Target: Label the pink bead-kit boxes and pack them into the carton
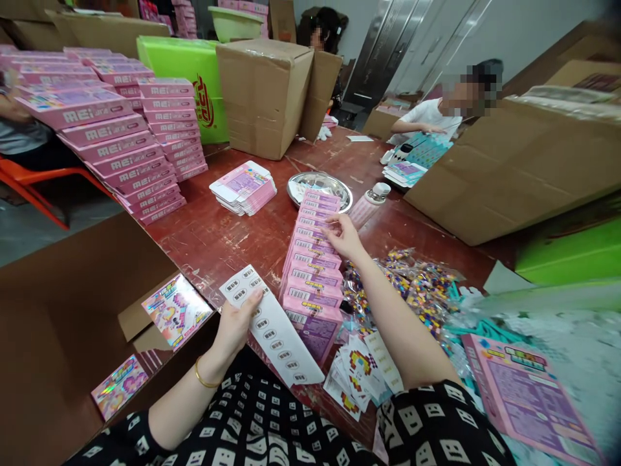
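Observation:
A white sheet of oval stickers (272,333) is pinched between the thumb and fingers of my left hand (239,318), near the table's front edge. My right hand (344,238) touches the right side of a row of overlapping pink boxes (313,278), toward its far end. Its fingers are bent together, and whether a small sticker is between them cannot be made out. The boxes lean on one another with barcodes showing.
Bagged colourful beads (427,291) and printed cards (356,375) lie to the right. Behind the row are a metal tray (345,189), a bottle (371,202) and flat boxes (245,186). Stacked pink boxes (130,155) and an open carton (63,310) stand left. Two people sit beyond.

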Demonstrator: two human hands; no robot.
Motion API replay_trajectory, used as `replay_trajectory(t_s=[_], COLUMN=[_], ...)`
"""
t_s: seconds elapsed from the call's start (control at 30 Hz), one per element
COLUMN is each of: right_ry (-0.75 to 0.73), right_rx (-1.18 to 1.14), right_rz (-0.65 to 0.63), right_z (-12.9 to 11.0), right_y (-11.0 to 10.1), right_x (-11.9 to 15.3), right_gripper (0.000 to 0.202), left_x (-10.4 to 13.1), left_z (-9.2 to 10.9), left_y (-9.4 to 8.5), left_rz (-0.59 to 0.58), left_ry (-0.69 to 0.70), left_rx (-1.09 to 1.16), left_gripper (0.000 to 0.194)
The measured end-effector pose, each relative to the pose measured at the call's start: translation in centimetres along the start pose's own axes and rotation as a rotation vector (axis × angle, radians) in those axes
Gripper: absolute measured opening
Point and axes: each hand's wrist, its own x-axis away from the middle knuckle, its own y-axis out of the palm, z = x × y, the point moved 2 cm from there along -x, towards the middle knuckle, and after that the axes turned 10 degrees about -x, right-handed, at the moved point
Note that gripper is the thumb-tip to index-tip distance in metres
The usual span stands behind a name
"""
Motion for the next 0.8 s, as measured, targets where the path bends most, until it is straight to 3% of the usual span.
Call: replay_trajectory(t_s=[0.1,0.23,0.43,0.53,0.6,0.67,0.7,0.8], right_ry=[0.050,0.081,0.086,0.025,-0.073,-0.130,-0.110,0.043], right_rx=[0.052,0.114,0.186,0.171,0.081,-0.046,-0.094,-0.243], right_rz=[-0.085,-0.200,-0.177,0.034,0.282,0.372,0.271,-0.219], right_z=[0.0,-0.6,-0.6,-2.0,-4.7,-8.2,-10.0,-14.2], right_y=[-0.5,-0.2,0.1,-0.8,-1.2,-0.7,0.0,3.2], right_x=[-1.5,-2.9,-4.1,-2.9,-0.4,3.4,5.6,12.1], right_gripper=[0.009,0.012,0.020,0.037,0.031,0.021,0.020,0.024], left_x=[-0.1,-0.1,0.0,0.2,0.6,1.1,1.3,1.9], left_z=[0.1,0.1,-0.1,-0.1,-0.1,-0.1,-0.1,0.1], left_y=[0.2,0.2,0.0,0.1,0.3,0.6,0.8,1.4], left_rz=[0.007,0.018,0.014,-0.002,-0.016,-0.044,-0.065,-0.158], left_ry=[0.008,0.015,-0.005,0.000,0.000,-0.006,-0.008,0.012], left_rx=[-0.011,-0.015,-0.006,0.003,0.007,0.005,0.001,-0.013], left_gripper=[0.039,0.039,0.038,0.037,0.035,0.034,0.034,0.031])
